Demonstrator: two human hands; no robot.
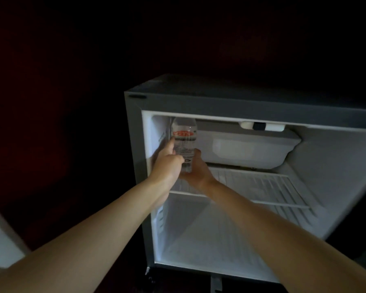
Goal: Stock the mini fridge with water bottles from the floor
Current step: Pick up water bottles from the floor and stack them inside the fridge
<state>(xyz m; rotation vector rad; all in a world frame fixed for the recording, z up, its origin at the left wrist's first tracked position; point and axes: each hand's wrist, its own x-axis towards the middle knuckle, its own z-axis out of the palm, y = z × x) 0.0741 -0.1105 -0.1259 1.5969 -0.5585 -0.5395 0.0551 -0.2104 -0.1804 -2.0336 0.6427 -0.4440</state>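
Note:
A clear water bottle [184,138] with a red-lettered label stands upright at the left end of the mini fridge's wire shelf [260,185]. My left hand [167,163] grips its left side, thumb up along the label. My right hand [195,171] wraps around its lower part from the right and below. The mini fridge [199,98] is dark grey outside and white inside, with its door swung open. The bottle's cap end is hidden behind the upper frame.
A small white freezer box [247,149] fills the upper middle of the fridge, right of the bottle. Below the shelf lies the white lower compartment [209,235]. The room around is dark. A pale surface [0,242] shows at the far left.

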